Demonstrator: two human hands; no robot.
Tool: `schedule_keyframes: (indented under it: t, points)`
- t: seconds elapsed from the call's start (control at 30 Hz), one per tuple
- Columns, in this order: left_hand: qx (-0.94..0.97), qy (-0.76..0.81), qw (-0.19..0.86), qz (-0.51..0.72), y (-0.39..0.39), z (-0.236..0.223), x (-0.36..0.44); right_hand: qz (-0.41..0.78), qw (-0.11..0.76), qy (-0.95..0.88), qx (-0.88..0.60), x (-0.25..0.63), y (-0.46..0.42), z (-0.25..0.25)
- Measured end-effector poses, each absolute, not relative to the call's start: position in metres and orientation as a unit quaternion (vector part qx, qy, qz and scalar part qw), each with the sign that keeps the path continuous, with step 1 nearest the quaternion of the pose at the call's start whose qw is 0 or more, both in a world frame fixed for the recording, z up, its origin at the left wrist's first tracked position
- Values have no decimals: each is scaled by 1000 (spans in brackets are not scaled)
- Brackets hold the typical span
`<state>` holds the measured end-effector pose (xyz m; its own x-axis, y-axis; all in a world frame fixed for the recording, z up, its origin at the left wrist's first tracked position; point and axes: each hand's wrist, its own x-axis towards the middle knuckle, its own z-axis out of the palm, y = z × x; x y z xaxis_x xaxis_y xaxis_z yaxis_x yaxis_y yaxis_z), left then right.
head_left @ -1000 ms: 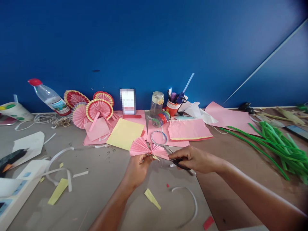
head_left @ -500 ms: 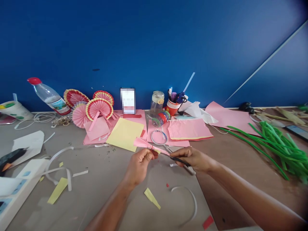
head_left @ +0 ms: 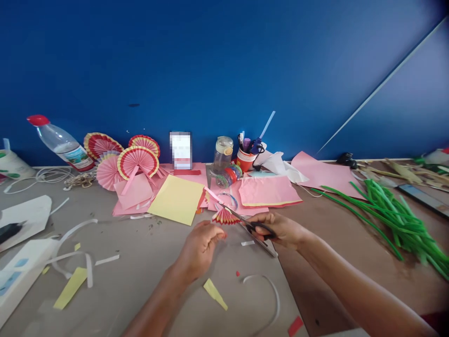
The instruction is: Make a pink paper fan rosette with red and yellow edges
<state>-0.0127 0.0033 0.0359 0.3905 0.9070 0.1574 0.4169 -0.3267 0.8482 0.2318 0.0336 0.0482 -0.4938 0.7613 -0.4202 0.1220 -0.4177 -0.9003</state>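
Observation:
My right hand is closed around the black handles of a pair of scissors, whose blades point up and left. Just past the blades is a small pleated paper fan with red and yellow edging and a pink strip running up from it. Whether the fan touches the blades I cannot tell. My left hand is below and left of the fan, apart from it, with thumb and fingers pinched together. Something reddish shows at its fingertips, too small to name. Beneath the scissors lies a grey, blade-like tool.
Finished paper fans lean by the wall, beside a tilted bottle. A yellow sheet, pink sheets, tape rolls and a pen cup stand behind my hands. Green stems are at right, a power strip at left.
My left hand has let go of the pleated paper and moved down slightly. The fan now spreads with its red and yellow edge toward me. The camera view has shifted a little right.

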Motion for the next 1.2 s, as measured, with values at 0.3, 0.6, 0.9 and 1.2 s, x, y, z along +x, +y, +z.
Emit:
schedule_keyframes:
  t: [0.3, 0.6, 0.9, 1.2]
  points:
    - [774, 493, 288, 274, 7, 33, -32, 543, 198, -631, -517, 245, 35, 79]
    - [764, 558, 29, 322, 13, 31, -33, 68, 132, -724, -674, 282, 48, 74]
    - [762, 569, 39, 308, 14, 26, -34, -87, 2, -712, -696, 260, 81, 43]
    - [778, 541, 101, 302, 15, 17, -31, 34, -34, -777, -627, 259, 102, 29]
